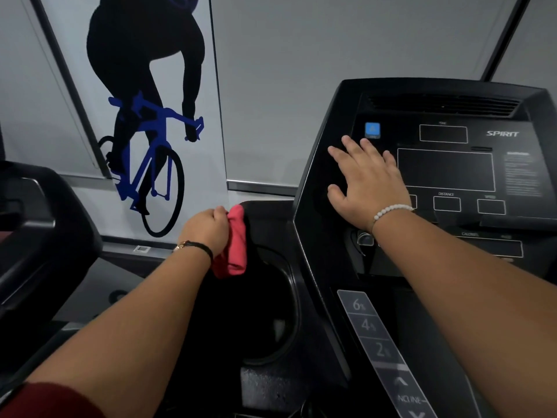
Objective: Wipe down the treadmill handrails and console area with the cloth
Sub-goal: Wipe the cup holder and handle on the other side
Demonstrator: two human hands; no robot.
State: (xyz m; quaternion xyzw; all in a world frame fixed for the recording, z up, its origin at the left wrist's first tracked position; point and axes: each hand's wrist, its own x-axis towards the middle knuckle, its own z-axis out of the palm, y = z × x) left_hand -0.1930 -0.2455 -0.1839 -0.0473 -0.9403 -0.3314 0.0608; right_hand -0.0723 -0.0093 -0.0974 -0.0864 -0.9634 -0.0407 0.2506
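A bunched pink-red cloth point(234, 245) hangs from my left hand point(205, 230), which grips it against the black left side tray of the treadmill, just above a round cup holder point(277, 300). The black treadmill console point(446, 170) fills the right half of the view, with dark display windows and a blue button point(372, 130). My right hand point(366, 182) lies flat on the console's left panel, fingers straight and spread, holding nothing. No handrail is plainly in view.
A grey incline keypad strip point(379, 345) runs down the console's lower left. Another black machine point(39, 230) stands at the far left. Behind is a grey wall with a cyclist poster point(150, 116).
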